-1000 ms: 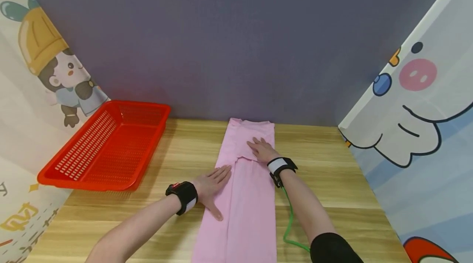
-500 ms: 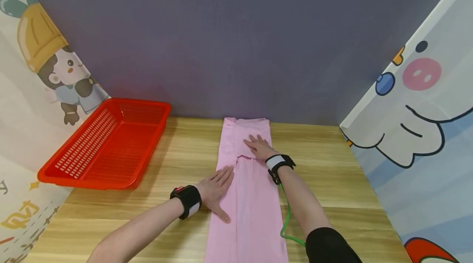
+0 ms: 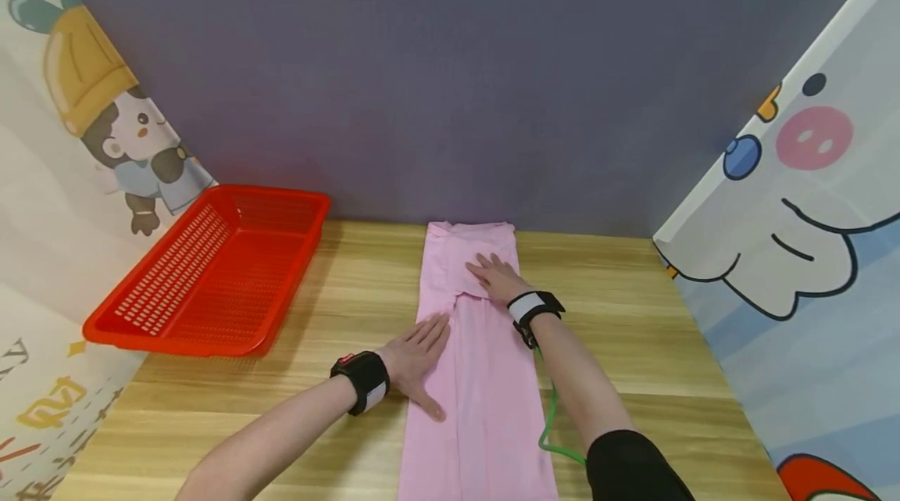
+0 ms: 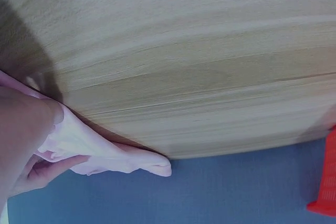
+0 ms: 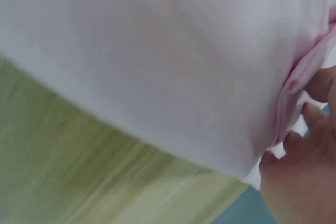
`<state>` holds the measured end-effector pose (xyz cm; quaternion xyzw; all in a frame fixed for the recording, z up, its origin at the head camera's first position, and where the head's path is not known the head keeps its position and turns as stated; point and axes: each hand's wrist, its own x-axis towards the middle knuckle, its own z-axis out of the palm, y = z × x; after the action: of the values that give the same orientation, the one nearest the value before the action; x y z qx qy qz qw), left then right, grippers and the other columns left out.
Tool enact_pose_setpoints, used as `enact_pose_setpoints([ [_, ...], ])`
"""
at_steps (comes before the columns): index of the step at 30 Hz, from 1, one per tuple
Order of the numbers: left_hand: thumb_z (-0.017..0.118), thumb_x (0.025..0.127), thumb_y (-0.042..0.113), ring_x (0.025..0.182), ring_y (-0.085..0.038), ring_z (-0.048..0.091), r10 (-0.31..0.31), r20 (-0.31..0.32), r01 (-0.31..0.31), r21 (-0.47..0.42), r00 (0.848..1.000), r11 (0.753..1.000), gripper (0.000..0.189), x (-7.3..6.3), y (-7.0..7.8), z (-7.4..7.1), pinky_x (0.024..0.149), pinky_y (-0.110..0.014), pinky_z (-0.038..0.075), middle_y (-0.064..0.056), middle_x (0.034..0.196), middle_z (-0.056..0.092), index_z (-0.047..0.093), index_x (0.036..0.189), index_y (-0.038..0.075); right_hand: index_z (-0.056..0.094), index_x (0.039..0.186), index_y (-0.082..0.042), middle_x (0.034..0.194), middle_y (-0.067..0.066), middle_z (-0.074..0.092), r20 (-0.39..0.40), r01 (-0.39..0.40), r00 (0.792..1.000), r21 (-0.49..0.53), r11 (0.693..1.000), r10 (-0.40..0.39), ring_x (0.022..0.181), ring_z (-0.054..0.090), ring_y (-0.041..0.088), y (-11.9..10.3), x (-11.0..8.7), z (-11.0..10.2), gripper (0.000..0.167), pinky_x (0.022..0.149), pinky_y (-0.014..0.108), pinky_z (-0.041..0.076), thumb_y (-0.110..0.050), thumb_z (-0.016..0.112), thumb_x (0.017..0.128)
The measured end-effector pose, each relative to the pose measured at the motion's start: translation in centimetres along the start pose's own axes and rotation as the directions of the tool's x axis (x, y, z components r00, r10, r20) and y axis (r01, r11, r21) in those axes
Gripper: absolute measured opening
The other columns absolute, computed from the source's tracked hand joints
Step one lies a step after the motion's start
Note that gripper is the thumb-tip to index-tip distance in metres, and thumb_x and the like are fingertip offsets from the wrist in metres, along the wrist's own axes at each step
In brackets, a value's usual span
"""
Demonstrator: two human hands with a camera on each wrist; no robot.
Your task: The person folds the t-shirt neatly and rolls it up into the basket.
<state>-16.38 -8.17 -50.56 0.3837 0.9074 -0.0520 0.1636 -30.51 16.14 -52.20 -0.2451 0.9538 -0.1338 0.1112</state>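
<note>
In the head view a pink garment (image 3: 485, 407), folded into a long narrow strip, runs from the table's back edge to the bottom of the frame. My left hand (image 3: 415, 360) lies on its left side with fingers straight and thumb spread. Farther back, my right hand (image 3: 498, 278) rests spread on a doubled-over section whose front edge crosses the strip. Part of the garment (image 4: 94, 148) shows past my left fingers in the left wrist view. The right wrist view has a layered fold of the garment (image 5: 286, 100) beside my fingertips (image 5: 291, 140).
A red perforated plastic basket (image 3: 232, 282) stands at the left on the wooden table (image 3: 619, 313). A grey wall (image 3: 450, 79) rises behind, with cartoon-printed panels (image 3: 794, 251) at both sides. A green cable (image 3: 551, 431) hangs from my right wristband.
The garment's near part has swung right and its far end slightly left. My left hand has slid a little right with it, and my right hand stays on the far section.
</note>
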Motion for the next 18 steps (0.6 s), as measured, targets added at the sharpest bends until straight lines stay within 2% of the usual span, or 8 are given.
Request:
enact_pose_setpoints([
  [3, 0.062, 0.065, 0.091, 0.159, -0.028, -0.002, 0.003, -0.007, -0.003, -0.007, 1.000, 1.000, 0.142, 0.1, -0.1, 0.1, 0.129, -0.041, 0.012, -0.015, 0.170, -0.007, 0.006, 0.161, 0.003, 0.040, 0.154, -0.013, 0.164, 0.020, 0.029, -0.048, 0.000, 0.999, -0.053, 0.999, -0.003, 0.153, 0.020, 0.045, -0.2, -0.7, 0.1, 0.047, 0.121, 0.066, 0.020, -0.016, 0.042, 0.107],
  [7, 0.062, 0.065, 0.091, 0.159, -0.028, -0.002, -0.003, -0.012, 0.003, -0.009, 1.000, 1.000, 0.142, 0.3, -0.2, 0.4, 0.129, -0.041, 0.012, -0.015, 0.170, -0.007, 0.005, 0.161, 0.004, 0.047, 0.149, -0.007, 0.157, 0.023, 0.040, -0.156, 0.017, 0.988, -0.037, 0.999, -0.022, 0.151, 0.029, 0.044, -0.5, -2.4, -0.1, 0.045, 0.120, 0.065, 0.023, -0.015, 0.049, 0.104],
  [11, 0.062, 0.064, 0.091, 0.159, -0.028, -0.002, -0.003, -0.018, 0.002, -0.015, 1.000, 1.000, 0.142, 0.4, -0.4, 0.7, 0.129, -0.041, 0.012, -0.015, 0.170, -0.007, 0.005, 0.161, 0.004, 0.058, 0.137, 0.000, 0.137, 0.026, 0.058, -0.294, 0.088, 0.950, -0.061, 0.994, -0.102, 0.135, 0.048, 0.044, -0.6, -4.0, 0.1, 0.039, 0.115, 0.059, 0.035, -0.009, 0.057, 0.099],
  [13, 0.061, 0.065, 0.091, 0.159, -0.029, -0.001, 0.000, -0.023, -0.001, -0.012, 1.000, 1.000, 0.142, 0.4, -0.4, 0.8, 0.129, -0.041, 0.013, -0.016, 0.170, -0.006, 0.006, 0.161, 0.003, 0.062, 0.130, 0.000, 0.126, 0.024, 0.061, -0.341, 0.107, 0.931, -0.081, 0.991, -0.128, 0.125, 0.054, 0.041, -0.6, -4.8, 0.3, 0.035, 0.111, 0.055, 0.040, -0.008, 0.061, 0.096],
  [15, 0.060, 0.065, 0.092, 0.159, -0.029, 0.000, 0.007, -0.032, -0.007, -0.010, 0.999, 1.000, 0.141, 0.2, -0.4, 1.0, 0.129, -0.042, 0.014, -0.016, 0.170, -0.005, 0.007, 0.161, 0.003, 0.065, 0.125, -0.002, 0.119, 0.020, 0.062, -0.364, 0.111, 0.921, -0.092, 0.990, -0.137, 0.117, 0.056, 0.038, -0.6, -5.7, 0.7, 0.032, 0.106, 0.051, 0.044, -0.009, 0.064, 0.094],
  [18, 0.059, 0.067, 0.091, 0.159, -0.030, 0.000, 0.022, -0.046, -0.022, -0.004, 0.999, 1.000, 0.139, 0.1, -0.4, 1.1, 0.129, -0.042, 0.014, -0.017, 0.170, -0.004, 0.008, 0.161, 0.002, 0.068, 0.118, -0.005, 0.112, 0.015, 0.062, -0.369, 0.113, 0.919, -0.096, 0.989, -0.141, 0.108, 0.056, 0.033, -0.6, -7.1, 1.2, 0.027, 0.099, 0.048, 0.047, -0.012, 0.067, 0.092],
])
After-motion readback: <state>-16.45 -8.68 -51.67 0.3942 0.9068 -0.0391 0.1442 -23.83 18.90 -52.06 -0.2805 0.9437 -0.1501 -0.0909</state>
